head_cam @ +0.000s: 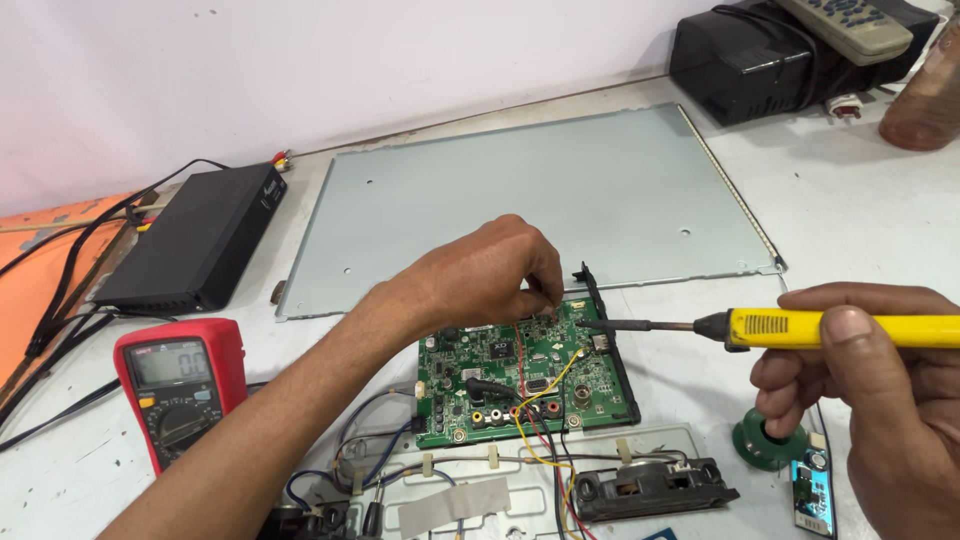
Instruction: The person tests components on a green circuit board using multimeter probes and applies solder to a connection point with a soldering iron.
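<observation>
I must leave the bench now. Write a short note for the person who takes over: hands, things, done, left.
Left hand: fingertips pinched on the top edge of the green circuit board; what they hold is too small to tell.
Right hand: grip closed on the yellow soldering iron, tip at the board's upper right edge.
Nearby: red multimeter at left, green solder stand at right.
Done: board lies bare, wires attached.
Left: joint under the tip looks unfinished.

Both arms are bare as far as the frame shows, no sleeves, no gloves. The left hand (490, 268), mid-frame, comes with a long forearm running in from the bottom left, no watch or band on the wrist. The right hand (880, 400), at the lower right edge, has short trimmed nails and no rings that I can spot.
</observation>
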